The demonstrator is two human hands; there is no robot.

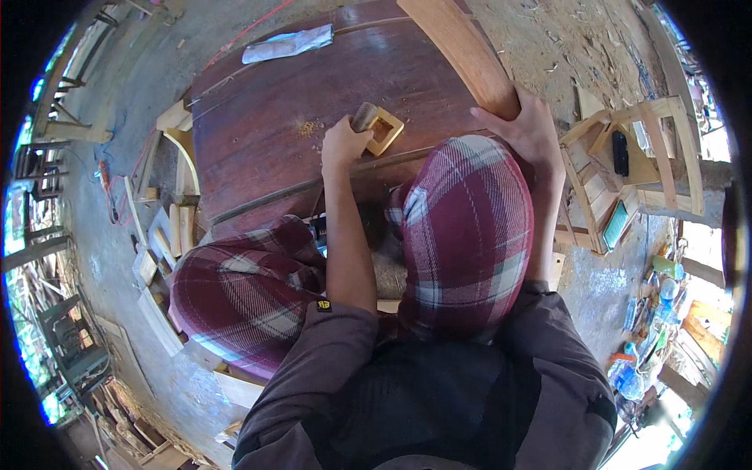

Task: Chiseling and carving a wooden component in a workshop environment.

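Note:
My left hand (345,146) is closed round a short grey-brown rounded piece (364,116) above the wooden tabletop. Against its fingertips sits a small yellow wooden block (389,125) with a square hollow; whether the two are joined I cannot tell. On the right, my right hand (529,129) grips the near end of a long, slightly curved wooden piece (462,55), thumb on its near side and the other fingers partly hidden. That piece slants away to the far left, beyond my raised knee (470,227) in plaid cloth.
The dark reddish-brown wooden surface (258,141) bears a small pile of sawdust (308,127) and a folded pale cloth (288,44). To the right stands a wooden frame (627,157) with a dark brush-like object (620,153). Wood offcuts (182,227) lie left; plastic bottles (629,381) lie lower right.

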